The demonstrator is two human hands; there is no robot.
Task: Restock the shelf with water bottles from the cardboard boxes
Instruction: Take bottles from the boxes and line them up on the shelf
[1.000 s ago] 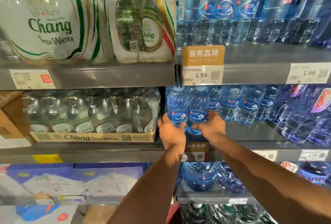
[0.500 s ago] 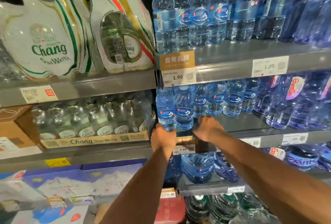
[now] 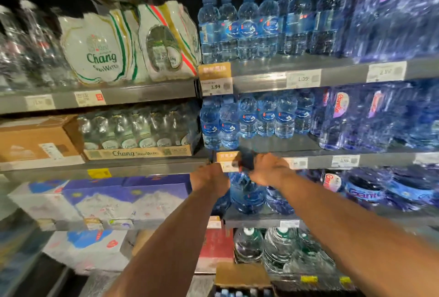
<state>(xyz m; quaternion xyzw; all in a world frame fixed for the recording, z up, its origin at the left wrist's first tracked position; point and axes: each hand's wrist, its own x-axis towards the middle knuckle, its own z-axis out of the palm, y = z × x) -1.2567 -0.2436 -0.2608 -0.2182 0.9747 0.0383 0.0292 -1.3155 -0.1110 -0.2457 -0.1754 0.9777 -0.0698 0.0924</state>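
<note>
Hands: both are raised at the front lip of the middle shelf (image 3: pixel 273 145). The left hand (image 3: pixel 209 179) sits just under the shelf's left end, and the right hand (image 3: pixel 268 168) is beside it, with the orange price tag (image 3: pixel 228 160) between them. Motion blur hides the fingers, so it cannot be told whether they are spread, curled or gripping. No bottle shows in either hand.

Stock: two water bottles (image 3: pixel 229 128) stand upright at the front left of that shelf, just above the hands and apart from them. A further row stands behind and to the right, with bare shelf in front of it. An open cardboard box (image 3: pixel 240 273) lies at the bottom of the view, below both arms.

Assessment: the step in hand appears to be the interval between setting bottles down and fetching more. The shelf front is only partly filled.

Requirement for the next move: reach down to the box, grip fresh bottles by the body, lift them over the lip, and set them on the bare strip beside the front pair without knocking the neighbours.
</note>
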